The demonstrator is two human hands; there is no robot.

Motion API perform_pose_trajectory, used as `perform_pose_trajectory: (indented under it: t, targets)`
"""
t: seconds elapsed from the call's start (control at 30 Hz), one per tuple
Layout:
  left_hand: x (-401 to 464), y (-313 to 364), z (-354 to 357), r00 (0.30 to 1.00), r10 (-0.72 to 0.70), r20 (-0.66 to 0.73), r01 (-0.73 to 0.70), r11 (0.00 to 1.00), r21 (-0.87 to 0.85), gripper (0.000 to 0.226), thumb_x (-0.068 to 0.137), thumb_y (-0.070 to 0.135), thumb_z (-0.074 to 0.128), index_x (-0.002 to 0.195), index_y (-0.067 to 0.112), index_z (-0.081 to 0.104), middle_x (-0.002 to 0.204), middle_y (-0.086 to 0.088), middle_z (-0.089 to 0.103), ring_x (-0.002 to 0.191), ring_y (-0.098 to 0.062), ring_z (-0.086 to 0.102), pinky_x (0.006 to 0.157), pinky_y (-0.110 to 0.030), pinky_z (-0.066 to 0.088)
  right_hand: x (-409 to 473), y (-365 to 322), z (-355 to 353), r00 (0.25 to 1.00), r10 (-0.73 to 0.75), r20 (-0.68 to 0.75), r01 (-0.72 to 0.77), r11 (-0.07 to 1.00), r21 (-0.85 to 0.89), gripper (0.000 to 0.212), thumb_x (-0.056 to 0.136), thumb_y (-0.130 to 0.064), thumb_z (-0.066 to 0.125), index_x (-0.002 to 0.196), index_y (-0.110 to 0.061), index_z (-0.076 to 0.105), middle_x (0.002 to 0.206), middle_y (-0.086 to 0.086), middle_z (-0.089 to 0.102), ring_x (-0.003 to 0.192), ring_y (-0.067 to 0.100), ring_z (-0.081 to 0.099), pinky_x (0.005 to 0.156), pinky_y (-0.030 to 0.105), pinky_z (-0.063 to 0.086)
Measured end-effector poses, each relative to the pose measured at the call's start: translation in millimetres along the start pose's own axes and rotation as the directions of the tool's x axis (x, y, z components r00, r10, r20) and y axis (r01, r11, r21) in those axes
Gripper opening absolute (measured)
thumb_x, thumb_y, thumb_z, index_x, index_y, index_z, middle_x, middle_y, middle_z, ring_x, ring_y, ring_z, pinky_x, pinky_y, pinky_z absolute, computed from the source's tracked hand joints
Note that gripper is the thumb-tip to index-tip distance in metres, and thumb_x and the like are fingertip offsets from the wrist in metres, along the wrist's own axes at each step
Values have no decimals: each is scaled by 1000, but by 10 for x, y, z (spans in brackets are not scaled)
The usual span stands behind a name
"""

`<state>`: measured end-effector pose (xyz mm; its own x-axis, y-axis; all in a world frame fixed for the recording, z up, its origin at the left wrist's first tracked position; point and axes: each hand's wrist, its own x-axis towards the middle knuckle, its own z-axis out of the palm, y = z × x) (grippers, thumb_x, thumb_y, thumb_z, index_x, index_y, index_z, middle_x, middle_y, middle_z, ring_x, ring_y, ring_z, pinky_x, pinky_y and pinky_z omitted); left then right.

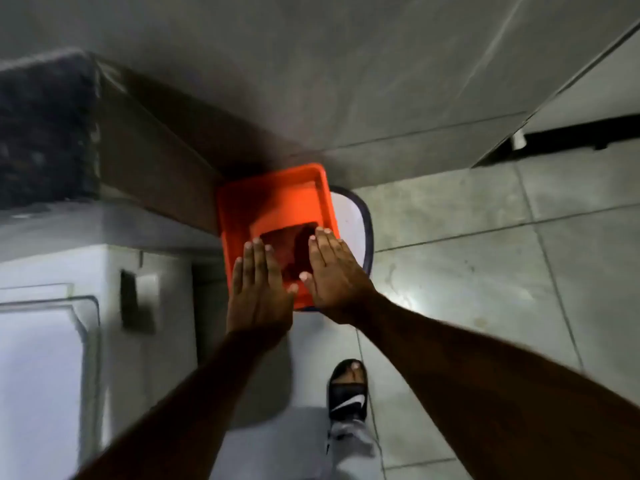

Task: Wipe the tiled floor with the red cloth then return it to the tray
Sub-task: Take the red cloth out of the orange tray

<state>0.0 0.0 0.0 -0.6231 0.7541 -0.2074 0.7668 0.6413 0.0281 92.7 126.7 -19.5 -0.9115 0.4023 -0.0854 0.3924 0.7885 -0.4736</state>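
An orange tray (273, 192) sits on a white round container with a dark rim (356, 220), on the grey tiled floor (485, 258). The red cloth (289, 249) lies folded in the tray's near part. My left hand (258, 292) and my right hand (332, 271) are held flat above the tray's near edge, fingers straight and together, palms down, one on each side of the cloth. Neither hand holds anything. Whether they touch the tray I cannot tell.
A white appliance (69, 323) stands at the left, with a dark stone counter (41, 133) and brown cabinet side (156, 150) behind it. My foot in a black slide sandal (348, 389) is on the floor below. A grey wall lies beyond, a dark gap (571, 136) at right.
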Motion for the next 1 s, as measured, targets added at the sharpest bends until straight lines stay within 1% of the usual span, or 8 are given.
perform_pose_trajectory:
  t: [0.13, 0.2, 0.3, 0.4, 0.57, 0.67, 0.83, 1.0]
  targets:
    - [329, -217, 443, 989, -104, 103, 119, 981, -151, 69, 97, 34, 38, 146, -10, 17, 155, -33, 19, 146, -43, 17, 120, -47, 13, 249, -23, 587, 986, 163, 26, -165, 974, 157, 50, 94, -16, 53, 123, 24, 48, 127, 47, 49, 119, 57, 51, 98, 57, 48]
    - [534, -270, 585, 960, -224, 169, 269, 902, -337, 61, 98, 27, 39, 143, -12, 25, 149, -36, 31, 139, -45, 31, 115, -45, 24, 408, -57, 708, 948, 314, 49, -315, 909, 272, 55, 95, -16, 49, 134, 21, 37, 137, 46, 40, 126, 56, 44, 108, 54, 38]
    - [871, -269, 559, 791, -528, 308, 603, 591, -536, 47, 96, 30, 47, 124, -9, 52, 128, -34, 56, 119, -46, 53, 98, -45, 42, 655, -27, 771, 845, 518, 130, -526, 766, 370, 50, 91, -15, 52, 134, 5, 38, 134, 29, 44, 122, 44, 43, 104, 43, 31]
    - [1049, -218, 534, 652, -606, 455, 706, 266, -657, 45, 88, 23, 63, 121, -7, 58, 124, -28, 62, 114, -39, 60, 99, -47, 47, 816, -32, 636, 741, 632, 227, -647, 583, 491, 50, 79, -8, 64, 125, 2, 45, 127, 25, 49, 115, 41, 49, 100, 40, 39]
    - [971, -118, 376, 668, -449, 594, 652, -31, -757, 12, 83, 4, 64, 87, -8, 64, 84, -24, 63, 72, -31, 61, 63, -38, 50, 710, -148, 371, 740, 612, 278, -619, 460, 636, 70, 69, -5, 72, 130, -6, 39, 130, 17, 49, 118, 32, 50, 98, 35, 42]
    - [791, 61, 209, 711, -358, 605, 606, -124, -785, 31, 86, 8, 57, 112, -9, 61, 111, -31, 64, 99, -43, 64, 89, -53, 52, 395, -167, 114, 751, 626, 210, -533, 388, 752, 74, 68, -4, 69, 130, -17, 32, 130, 11, 45, 117, 29, 50, 94, 34, 48]
    - [374, 786, 32, 865, -113, 488, 489, -21, -872, 25, 90, 3, 49, 107, 13, 65, 93, -10, 74, 82, -24, 72, 71, -39, 60, -521, 379, -363, 673, 722, 161, -366, 136, 921, 58, 77, 2, 55, 120, -28, 30, 110, 11, 64, 96, 25, 67, 84, 41, 59]
    - [-68, 1957, 267, 823, 252, 508, 516, 38, -855, 35, 86, 8, 57, 121, 12, 59, 103, -9, 74, 90, -26, 72, 65, -34, 60, -1786, 1290, -681, 485, 823, 294, -233, -203, 951, 39, 75, -14, 69, 110, -24, 56, 92, 3, 72, 82, 18, 71, 69, 37, 61]
